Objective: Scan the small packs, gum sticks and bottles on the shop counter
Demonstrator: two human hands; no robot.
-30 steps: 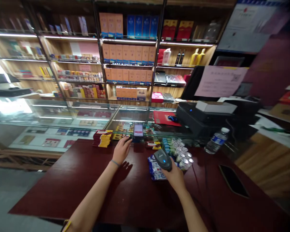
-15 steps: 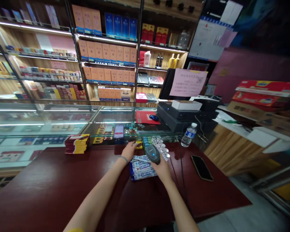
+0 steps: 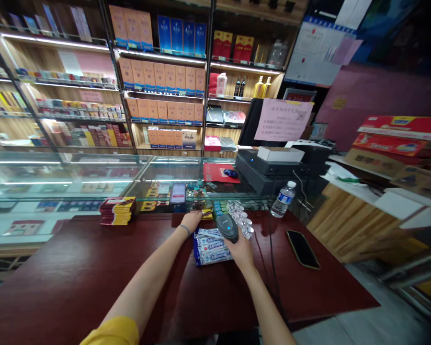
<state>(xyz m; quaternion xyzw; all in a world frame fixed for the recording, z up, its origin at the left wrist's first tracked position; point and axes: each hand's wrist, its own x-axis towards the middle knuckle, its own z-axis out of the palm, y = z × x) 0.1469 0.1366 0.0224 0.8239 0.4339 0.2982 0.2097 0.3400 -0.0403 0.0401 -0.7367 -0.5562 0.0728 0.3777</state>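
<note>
My right hand (image 3: 241,249) is wrapped round a dark grey barcode scanner (image 3: 227,227) with a small blue light on top. The scanner is held above a row of white-and-blue wrapped snack packets (image 3: 212,250) lying on the dark red counter (image 3: 129,282). My left hand (image 3: 191,221) rests farther forward, its fingers closed at the left end of a small yellow packet (image 3: 207,214); the fingertips are partly hidden. Close to the scanner stand several clear, silver-topped small containers (image 3: 241,216) and green-blue ones (image 3: 220,209).
A stack of yellow-and-maroon packets (image 3: 118,211) sits at the left. On the right are a water bottle (image 3: 283,199), a phone (image 3: 303,249) and a dark cable (image 3: 272,258). Beyond the counter are a glass display case (image 3: 172,172), a mouse (image 3: 230,173) and a monitor (image 3: 251,120).
The view has shifted slightly, and more of the yellow left sleeve shows. My left hand has moved slightly back from the yellow packet; the scanner stays over the packets.
</note>
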